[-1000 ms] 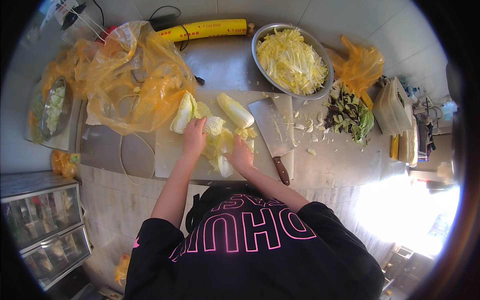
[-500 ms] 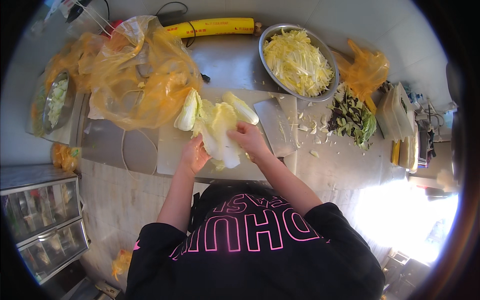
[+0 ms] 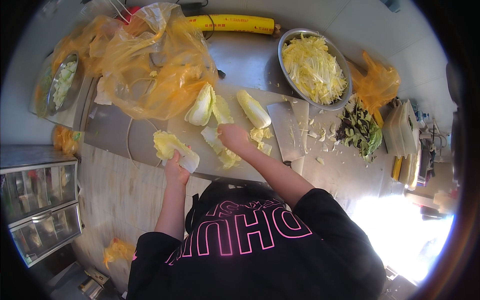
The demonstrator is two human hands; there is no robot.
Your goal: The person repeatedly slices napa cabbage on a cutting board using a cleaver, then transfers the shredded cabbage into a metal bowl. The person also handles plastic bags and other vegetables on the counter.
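Note:
Near the front left edge of the cutting board [image 3: 182, 131], my left hand [image 3: 176, 167] is closed on a pale yellow-green napa cabbage leaf [image 3: 167, 145], its thumb across the white stem. My right hand [image 3: 234, 137] is over the middle of the board, fingers curled on another loose cabbage leaf [image 3: 213, 140]; its fingertips are partly hidden. Just beyond stand a cabbage half [image 3: 201, 106] on the left and a small cabbage heart [image 3: 253, 110] on the right. More torn leaves [image 3: 261, 136] lie beside my right wrist. A wide cleaver [image 3: 286, 127] rests flat at the board's right side.
A steel bowl [image 3: 344, 102] of shredded cabbage stands at the back right, near leafy trimmings [image 3: 362, 127] and white scraps. An orange plastic bag [image 3: 155, 75] covers the back left. A smaller bowl [image 3: 75, 95] of cut pieces sits far left, a yellow roll [image 3: 232, 23] behind.
My hands have moved apart. The left has drawn a leaf toward the board's front left; the right has shifted onto leaves on the board. The view has shifted slightly.

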